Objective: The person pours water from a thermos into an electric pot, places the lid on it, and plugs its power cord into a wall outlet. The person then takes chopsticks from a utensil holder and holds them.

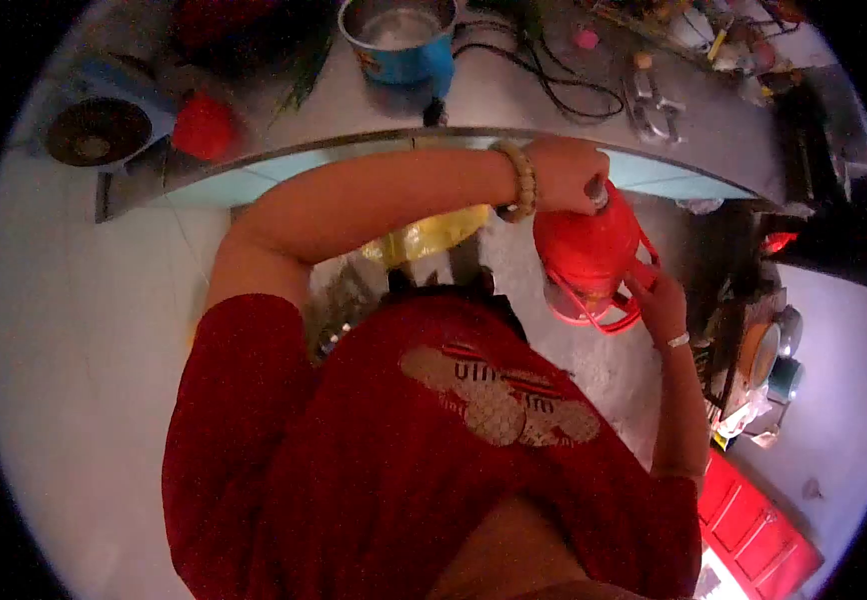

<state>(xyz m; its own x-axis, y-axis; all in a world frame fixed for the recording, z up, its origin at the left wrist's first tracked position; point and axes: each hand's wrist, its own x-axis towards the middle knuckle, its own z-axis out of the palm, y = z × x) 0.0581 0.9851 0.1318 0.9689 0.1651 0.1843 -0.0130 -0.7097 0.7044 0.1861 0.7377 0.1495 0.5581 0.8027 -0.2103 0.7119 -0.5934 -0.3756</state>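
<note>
Red flask (587,245), top partly hidden under clasping left hand (566,173), right hand (660,304) gripping handle (646,242)

A container (594,245) is being held between the left hand (564,173) and the right hand (660,303), while a pot (394,66) is standing on the counter (509,105) forward-left of both.

Bare counter (339,108) beside pot (396,66), red vessel (589,240) obstructing right front

Left arm (384,192) bent crosswise; left grip (567,174) curled; right grip (662,304) lower, apparently hooked.
</note>
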